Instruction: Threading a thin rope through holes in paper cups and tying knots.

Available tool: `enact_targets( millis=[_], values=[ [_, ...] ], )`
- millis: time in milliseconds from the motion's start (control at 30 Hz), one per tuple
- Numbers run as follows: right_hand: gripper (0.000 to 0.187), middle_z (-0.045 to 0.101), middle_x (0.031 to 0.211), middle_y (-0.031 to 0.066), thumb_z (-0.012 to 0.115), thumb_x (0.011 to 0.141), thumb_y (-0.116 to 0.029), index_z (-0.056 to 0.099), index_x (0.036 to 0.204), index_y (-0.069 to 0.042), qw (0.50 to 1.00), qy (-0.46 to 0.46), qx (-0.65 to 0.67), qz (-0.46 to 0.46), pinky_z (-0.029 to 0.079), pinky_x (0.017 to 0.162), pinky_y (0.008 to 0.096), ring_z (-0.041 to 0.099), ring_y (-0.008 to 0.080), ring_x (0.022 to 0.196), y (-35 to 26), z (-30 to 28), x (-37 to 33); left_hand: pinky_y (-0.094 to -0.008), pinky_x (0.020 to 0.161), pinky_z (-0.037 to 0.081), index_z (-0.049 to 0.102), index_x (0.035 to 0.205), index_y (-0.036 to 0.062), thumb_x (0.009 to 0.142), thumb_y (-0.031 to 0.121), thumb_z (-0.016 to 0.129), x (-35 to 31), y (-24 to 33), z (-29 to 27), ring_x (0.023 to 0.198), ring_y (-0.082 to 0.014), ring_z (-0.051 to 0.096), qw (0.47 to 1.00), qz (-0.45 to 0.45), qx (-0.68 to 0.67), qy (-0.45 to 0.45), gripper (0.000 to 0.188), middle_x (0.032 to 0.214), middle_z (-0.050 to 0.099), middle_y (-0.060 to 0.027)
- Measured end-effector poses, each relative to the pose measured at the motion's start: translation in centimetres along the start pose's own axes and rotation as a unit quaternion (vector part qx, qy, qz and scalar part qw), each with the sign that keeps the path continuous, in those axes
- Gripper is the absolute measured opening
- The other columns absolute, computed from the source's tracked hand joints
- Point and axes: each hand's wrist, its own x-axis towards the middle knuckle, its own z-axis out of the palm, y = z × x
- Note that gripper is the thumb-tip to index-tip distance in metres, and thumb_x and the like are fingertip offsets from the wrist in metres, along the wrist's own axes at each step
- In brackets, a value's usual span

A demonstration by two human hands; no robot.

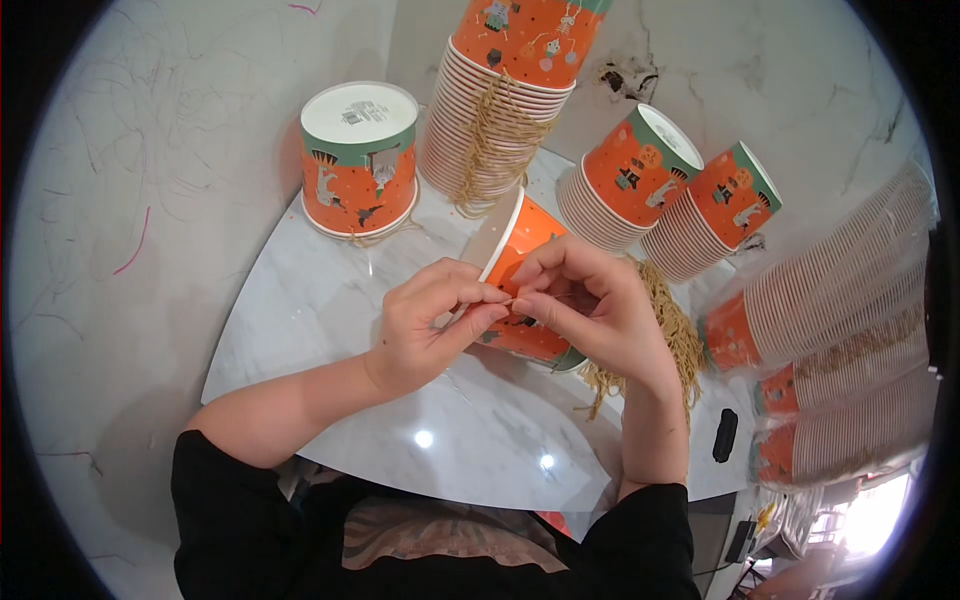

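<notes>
An orange paper bucket [532, 232] with a white rim and Halloween figures lies on its side in front of me, its mouth toward the upper left. Over its printed wall, my left hand [428, 318] is closed in a pinch of thumb and forefinger. Opposite it, my right hand [605, 312] pinches too, and the fingertips of both hands meet at a thin strand of cord. Most of that strand is hidden by the fingers. Just beyond my right wrist, a bundle of tan cord [672, 335] rests on the marble-patterned table [330, 320].
An upside-down bucket [358, 165] stands at the back left, cord beside its base. Next to it rises a tall bucket stack [480, 130] draped with cord. Two shorter stacks [632, 180] lean at the back right. Plastic-wrapped stacks [830, 300] and a black object [725, 436] are at right.
</notes>
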Motion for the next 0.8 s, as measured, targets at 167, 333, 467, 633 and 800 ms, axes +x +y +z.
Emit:
enact_targets(
  millis=[167,333,467,633,800],
  values=[
    [0.015,0.066,0.094,0.0019,0.070,0.090,0.001,0.066,0.105,0.001,0.997,-0.043,-0.063,0.004,0.049,0.070,0.0213,0.060,0.0061,0.079,-0.8,-0.2,-0.4,-0.0245,0.062,0.050,0.068,0.097,0.0004,0.090,0.002,0.069,0.0,0.6,0.7,0.075,-0.0129,0.061,0.998,-0.024,-0.050,0.025,0.007,0.093,0.065,-0.0075],
    [0.013,0.061,0.081,0.0042,0.073,0.082,-0.004,0.069,0.094,-0.004,0.965,0.010,-0.205,-0.163,0.047,0.057,0.0271,0.061,0.0147,0.067,-0.6,0.9,-0.1,-0.0245,0.062,0.050,0.065,0.090,-0.0003,0.092,0.002,0.066,-0.2,1.3,0.4,0.075,-0.0126,0.060,0.993,-0.064,-0.091,0.039,0.004,0.091,0.063,-0.0073],
    [0.010,0.060,0.081,0.0043,0.073,0.082,-0.003,0.070,0.091,-0.004,0.956,0.015,-0.217,-0.197,0.047,0.056,0.0266,0.060,0.0151,0.065,-0.4,1.0,-0.2,-0.0244,0.062,0.050,0.063,0.088,-0.0005,0.093,0.004,0.065,-0.1,1.6,0.1,0.075,-0.0132,0.059,0.997,-0.030,-0.070,0.024,0.007,0.090,0.062,-0.0072],
    [0.009,0.061,0.080,0.0040,0.073,0.082,-0.003,0.071,0.091,-0.004,0.956,0.027,-0.219,-0.193,0.047,0.056,0.0256,0.061,0.0147,0.065,-0.3,1.3,-0.3,-0.0241,0.062,0.050,0.064,0.088,-0.0007,0.094,0.006,0.064,-0.3,1.2,0.0,0.073,-0.0121,0.057,0.997,-0.015,-0.067,0.038,0.009,0.090,0.062,-0.0064],
    [0.007,0.062,0.080,0.0039,0.070,0.085,0.000,0.069,0.092,-0.001,0.964,0.078,-0.185,-0.176,0.047,0.056,0.0235,0.062,0.0100,0.066,0.0,0.1,0.0,-0.0303,0.104,0.046,0.051,0.135,-0.0025,0.091,-0.003,0.049,-0.3,1.9,0.3,0.124,-0.0185,0.056,0.903,-0.127,-0.405,-0.063,0.044,0.133,0.054,-0.0119]
  ],
)
